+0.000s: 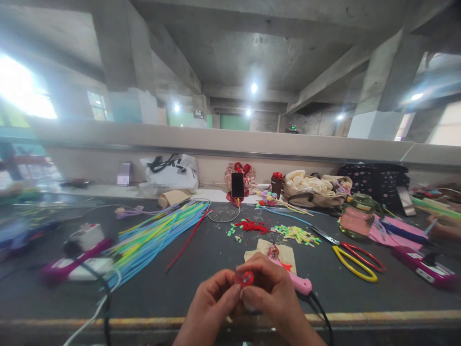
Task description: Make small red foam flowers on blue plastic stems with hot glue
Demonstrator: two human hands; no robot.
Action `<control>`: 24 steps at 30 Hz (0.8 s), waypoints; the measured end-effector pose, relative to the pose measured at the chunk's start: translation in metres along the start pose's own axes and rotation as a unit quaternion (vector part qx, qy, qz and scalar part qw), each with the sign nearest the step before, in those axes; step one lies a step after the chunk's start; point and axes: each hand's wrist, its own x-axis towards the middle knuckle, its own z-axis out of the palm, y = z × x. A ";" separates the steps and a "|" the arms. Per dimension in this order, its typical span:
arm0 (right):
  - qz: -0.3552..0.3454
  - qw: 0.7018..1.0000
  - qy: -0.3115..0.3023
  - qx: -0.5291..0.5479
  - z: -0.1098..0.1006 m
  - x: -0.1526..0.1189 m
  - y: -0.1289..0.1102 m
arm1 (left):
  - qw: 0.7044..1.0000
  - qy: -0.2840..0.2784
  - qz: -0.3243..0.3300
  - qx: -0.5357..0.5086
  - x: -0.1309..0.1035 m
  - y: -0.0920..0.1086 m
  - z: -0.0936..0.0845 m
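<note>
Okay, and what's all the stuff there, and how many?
Stems: many, blue, green, yellow, left.
Long stem: one, red, beside them.
Cut bits: three piles, red, green, pale, middle.
Scissors: one pair, red and yellow, right.
Corded tool: one, pink, front.
Phone: one, black, back middle.
Bags: four, white, patterned, beige, dark, back.
Bottle: one, dark, back.
Jug: one, greenish, right.
Power strips: two, purple, left and right.
Small thing: one, red, held front middle.
Other person's hand: one, blurry, right edge.
Hands: two, bare, front middle.

Well beyond the left hand (216, 299), we are seeing a white tote bag (175, 177); well beyond the right hand (275, 287), a red-capped bottle (276, 184); between these, a smartphone (237, 185) is standing before a patterned bag (249, 179).
</note>
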 end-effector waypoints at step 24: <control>0.175 0.980 0.072 0.064 0.004 -0.006 0.020 | 0.995 0.102 0.010 -0.016 0.006 -0.001 -0.003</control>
